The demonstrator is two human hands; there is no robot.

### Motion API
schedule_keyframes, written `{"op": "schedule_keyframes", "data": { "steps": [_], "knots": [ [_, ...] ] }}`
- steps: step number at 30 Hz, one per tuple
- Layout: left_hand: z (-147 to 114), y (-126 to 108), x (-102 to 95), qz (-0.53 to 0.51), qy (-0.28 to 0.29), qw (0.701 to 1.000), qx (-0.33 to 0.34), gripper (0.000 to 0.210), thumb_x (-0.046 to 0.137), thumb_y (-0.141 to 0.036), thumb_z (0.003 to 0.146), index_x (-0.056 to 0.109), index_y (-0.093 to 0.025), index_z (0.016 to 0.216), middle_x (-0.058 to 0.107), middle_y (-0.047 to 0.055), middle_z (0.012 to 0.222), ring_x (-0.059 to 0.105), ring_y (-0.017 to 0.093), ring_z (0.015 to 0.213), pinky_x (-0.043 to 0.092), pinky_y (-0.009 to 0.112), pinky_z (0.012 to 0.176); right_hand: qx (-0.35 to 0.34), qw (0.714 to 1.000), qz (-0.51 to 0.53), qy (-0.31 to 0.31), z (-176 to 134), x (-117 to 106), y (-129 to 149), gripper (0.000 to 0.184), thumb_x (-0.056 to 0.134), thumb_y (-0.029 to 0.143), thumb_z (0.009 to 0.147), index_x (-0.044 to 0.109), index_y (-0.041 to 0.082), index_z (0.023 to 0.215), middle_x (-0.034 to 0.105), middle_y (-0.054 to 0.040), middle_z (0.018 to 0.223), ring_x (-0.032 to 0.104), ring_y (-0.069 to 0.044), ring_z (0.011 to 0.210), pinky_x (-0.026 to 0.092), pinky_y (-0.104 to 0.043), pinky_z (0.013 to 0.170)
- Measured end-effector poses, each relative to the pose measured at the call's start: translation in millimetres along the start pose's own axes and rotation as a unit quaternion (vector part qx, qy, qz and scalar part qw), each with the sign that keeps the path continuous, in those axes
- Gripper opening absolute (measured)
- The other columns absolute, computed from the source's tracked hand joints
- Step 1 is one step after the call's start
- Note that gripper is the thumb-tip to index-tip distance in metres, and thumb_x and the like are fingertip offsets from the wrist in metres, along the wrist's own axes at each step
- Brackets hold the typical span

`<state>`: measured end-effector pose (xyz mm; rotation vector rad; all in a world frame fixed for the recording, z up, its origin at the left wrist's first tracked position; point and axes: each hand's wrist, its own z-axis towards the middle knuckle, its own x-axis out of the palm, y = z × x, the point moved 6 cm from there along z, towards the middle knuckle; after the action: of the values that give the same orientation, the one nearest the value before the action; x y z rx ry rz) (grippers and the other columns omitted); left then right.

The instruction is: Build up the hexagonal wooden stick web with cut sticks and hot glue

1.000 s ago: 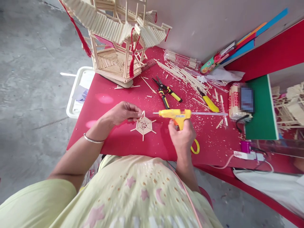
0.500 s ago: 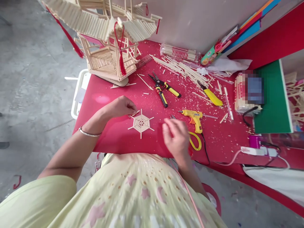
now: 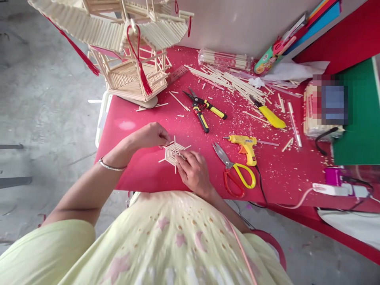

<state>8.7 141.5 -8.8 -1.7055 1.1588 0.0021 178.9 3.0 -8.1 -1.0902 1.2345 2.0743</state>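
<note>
A six-armed, web-shaped piece made of thin wooden sticks [image 3: 170, 155] lies on the red table in front of me. My left hand [image 3: 156, 134], with a bangle on its wrist, is closed in a pinch at the piece's upper left edge. A short stick seems to be between those fingertips, mostly hidden by them. From the right, my right hand [image 3: 194, 171] reaches over the piece, thumb and fingers closed on its right side and covering part of it. To the right of that hand lie scissors [image 3: 227, 158] with red and yellow handles.
A stick-built pavilion [image 3: 133, 79] with red tassels stands at the back left. Pliers [image 3: 204, 109], a yellow glue gun [image 3: 245, 146], a yellow-handled knife [image 3: 270, 116] and loose sticks [image 3: 228, 81] lie beyond my hands. A power strip [image 3: 331, 189] sits near the right edge.
My right hand has moved left from beside the scissors onto the web-shaped piece, leaving the scissors fully in view. My left hand stays pinched at the piece's upper left. The view has shifted slightly.
</note>
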Motion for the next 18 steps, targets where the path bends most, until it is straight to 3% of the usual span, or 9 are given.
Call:
{"op": "schedule_keyframes", "data": {
  "steps": [18],
  "knots": [
    [-5.3,-15.2,2.5,0.058,-0.020,0.998,0.020,0.020,0.060,-0.017,0.067,0.080,-0.017,0.067,0.071,0.000,0.060,0.065,0.013,0.063,0.044,0.017,0.059,0.009,1.000,-0.002,0.003,-0.8,1.3,0.9,0.035,0.056,0.025,0.102,0.068,0.024,0.135,0.065,-0.0090,0.143,0.056,-0.028,0.123,0.049,-0.048,0.106]
  ]
}}
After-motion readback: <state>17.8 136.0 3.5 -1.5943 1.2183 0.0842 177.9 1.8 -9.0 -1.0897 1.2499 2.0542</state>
